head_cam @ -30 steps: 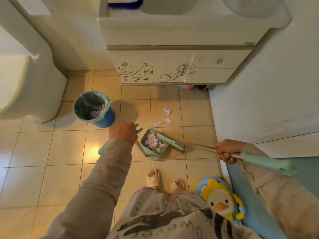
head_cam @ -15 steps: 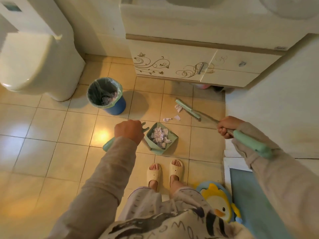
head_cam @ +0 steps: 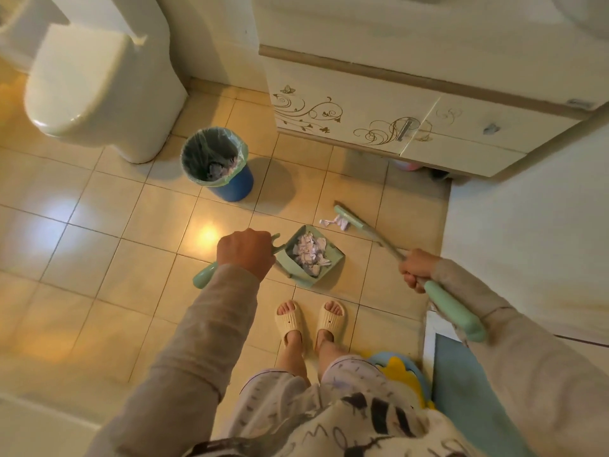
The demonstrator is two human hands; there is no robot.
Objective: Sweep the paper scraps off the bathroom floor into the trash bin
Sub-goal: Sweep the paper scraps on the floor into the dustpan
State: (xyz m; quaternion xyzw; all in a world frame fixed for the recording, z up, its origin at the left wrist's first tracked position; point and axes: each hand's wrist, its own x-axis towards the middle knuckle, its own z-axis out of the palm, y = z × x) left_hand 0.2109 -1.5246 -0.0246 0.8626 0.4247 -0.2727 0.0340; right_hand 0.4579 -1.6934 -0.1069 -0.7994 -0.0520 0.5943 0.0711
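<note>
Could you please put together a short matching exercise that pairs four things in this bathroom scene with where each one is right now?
Things:
1. trash bin
2. dustpan
3. loose paper scraps
4. broom

Places:
A. on the tiles, touching the broom head
B. gripped at its handle by the right hand
C. beside the toilet, lined with a bag
D. held by the left hand, in front of the slippers, full of scraps

Pairs: 1-C, 2-D, 3-A, 4-B
</note>
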